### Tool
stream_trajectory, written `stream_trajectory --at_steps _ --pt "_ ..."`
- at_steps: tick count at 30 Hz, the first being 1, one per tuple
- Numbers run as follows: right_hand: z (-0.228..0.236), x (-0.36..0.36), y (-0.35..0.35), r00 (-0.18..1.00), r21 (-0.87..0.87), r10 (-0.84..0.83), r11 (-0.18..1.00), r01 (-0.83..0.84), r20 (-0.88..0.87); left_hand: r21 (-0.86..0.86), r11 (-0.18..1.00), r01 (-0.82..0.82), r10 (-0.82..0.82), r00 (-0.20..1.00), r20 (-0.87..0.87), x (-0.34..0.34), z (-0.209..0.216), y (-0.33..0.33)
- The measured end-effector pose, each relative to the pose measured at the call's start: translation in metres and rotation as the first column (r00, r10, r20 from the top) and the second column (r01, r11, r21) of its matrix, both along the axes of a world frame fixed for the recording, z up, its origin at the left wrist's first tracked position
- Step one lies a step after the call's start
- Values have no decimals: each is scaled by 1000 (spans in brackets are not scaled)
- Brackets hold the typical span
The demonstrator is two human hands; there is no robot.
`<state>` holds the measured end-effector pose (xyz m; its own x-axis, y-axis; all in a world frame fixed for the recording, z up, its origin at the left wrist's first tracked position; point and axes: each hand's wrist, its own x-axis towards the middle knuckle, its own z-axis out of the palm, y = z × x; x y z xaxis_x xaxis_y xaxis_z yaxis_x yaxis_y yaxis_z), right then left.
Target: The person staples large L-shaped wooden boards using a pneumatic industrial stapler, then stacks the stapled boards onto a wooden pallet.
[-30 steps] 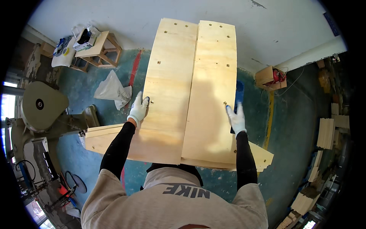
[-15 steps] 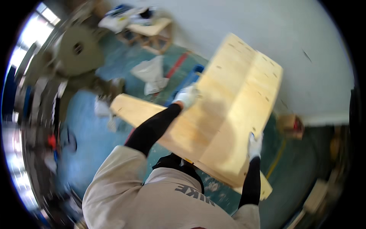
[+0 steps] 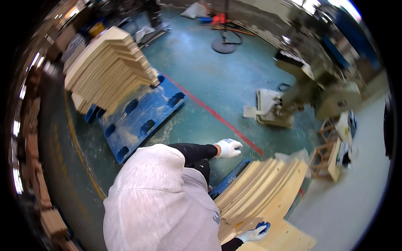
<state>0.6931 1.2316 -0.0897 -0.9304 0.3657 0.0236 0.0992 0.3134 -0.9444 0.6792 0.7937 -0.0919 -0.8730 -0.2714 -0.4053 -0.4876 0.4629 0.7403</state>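
My left hand [image 3: 229,148], in a white glove, is held out above the floor with its fingers loosely bent and apart, holding nothing. My right hand [image 3: 253,234], gloved in white with blue on the palm and fingertips, hovers over or rests on a stack of pale plywood panels [image 3: 272,188] at the lower right; whether it touches is unclear. Its fingers are loosely curled and apart, with nothing visible in them. Part of a blue pallet [image 3: 230,179] shows beside that stack.
Another tall stack of cut wooden panels [image 3: 113,67] stands on a blue pallet [image 3: 140,115] at the left. A machine [image 3: 314,83] with a foot pedal [image 3: 270,102] is at the right. Small wooden stools [image 3: 328,157] stand by the wall. A red line [image 3: 213,115] crosses the floor.
Both hands have let go of the plywood panel they were holding, and it is at the stack. My view has swung left, bringing the other pallet and stack into sight.
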Motion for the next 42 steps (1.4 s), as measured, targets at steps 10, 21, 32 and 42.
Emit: stream_trajectory --at_steps 10,21,32,42 --pt "-19 -88 -393 713 -84 651 751 -655 259 -519 202 -830 674 503 -541 207 20 -575" --pt "-11 -81 -717 234 -184 847 357 -916 478 -725 -74 -685 986 59 -156 334 83 -900" --pt "21 31 -1034 -419 -570 903 -296 -767 95 -624 -94 -776 850 265 -456 398 56 -697" --pt "17 155 -1059 -696 -890 706 -391 -234 -127 -317 -2 -949 796 191 -575 244 21 -387"
